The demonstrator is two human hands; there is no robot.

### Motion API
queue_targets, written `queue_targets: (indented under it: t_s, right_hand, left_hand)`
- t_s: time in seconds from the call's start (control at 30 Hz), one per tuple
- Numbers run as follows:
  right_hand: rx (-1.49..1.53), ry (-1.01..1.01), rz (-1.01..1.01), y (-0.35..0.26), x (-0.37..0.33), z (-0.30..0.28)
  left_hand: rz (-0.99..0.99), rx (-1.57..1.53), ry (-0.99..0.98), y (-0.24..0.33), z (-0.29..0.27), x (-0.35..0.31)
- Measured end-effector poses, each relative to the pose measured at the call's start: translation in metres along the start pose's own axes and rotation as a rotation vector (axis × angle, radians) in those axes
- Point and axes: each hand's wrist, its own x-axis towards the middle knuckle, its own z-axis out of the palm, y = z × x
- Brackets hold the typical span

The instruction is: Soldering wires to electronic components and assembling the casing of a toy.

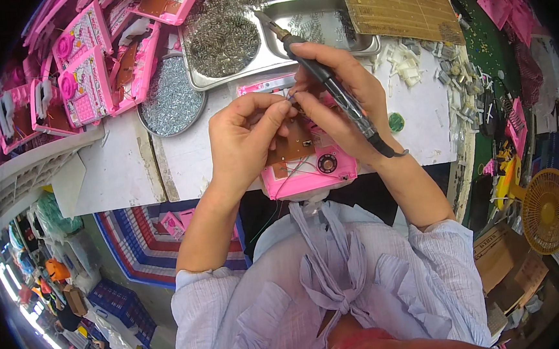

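The left hand's fingers pinch narrowly, on what I can't tell, over the brown board in the pink case on the table; if the right hand's curled fingers slacken, the iron could swing and graze them.

I watch both arms reach out beyond the bow at the chest. The left forearm, bare below its sleeve, starts left of the bow and slants inward; the right forearm, bare too, slants in from the bow's right. I see the left grip straight out past the bow and slightly left of it, thumb and index tips pinched, the other fingers curled under. The right grip, out past the bow and slightly right, is bent at the knuckles, its thumb pointing inward, one finger stretched farther from the bow. The two sets of fingertips nearly meet.
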Motion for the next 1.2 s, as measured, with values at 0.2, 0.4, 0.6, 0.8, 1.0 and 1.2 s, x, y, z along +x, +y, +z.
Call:
queue_targets:
  t_s: [0.2,0.4,0.6,0.8,1.0,1.2]
  right_hand:
    - [-0.276,0.098,-0.236,0.007,-0.010,0.008]
    - [-0.439,0.049,-0.269,0.019,-0.044,0.001]
    - [-0.315,0.132,-0.267,0.016,-0.044,-0.020]
    - [-0.156,0.163,-0.279,0.005,-0.053,-0.052]
    - [-0.212,-0.020,-0.456,0.006,-0.052,-0.058]
    - [-0.239,-0.046,-0.450,0.005,-0.054,-0.051]
  left_hand:
    - [0.139,0.232,0.083,-0.005,0.002,0.003]
    - [0.494,0.697,0.092,-0.002,0.000,0.008]
    - [0.368,0.697,0.053,0.002,0.006,0.007]
    - [0.363,0.716,0.037,0.001,0.004,0.006]
    - [0.384,0.695,0.054,-0.001,0.006,0.006]
    - [0.377,0.679,0.064,-0.002,0.006,0.006]
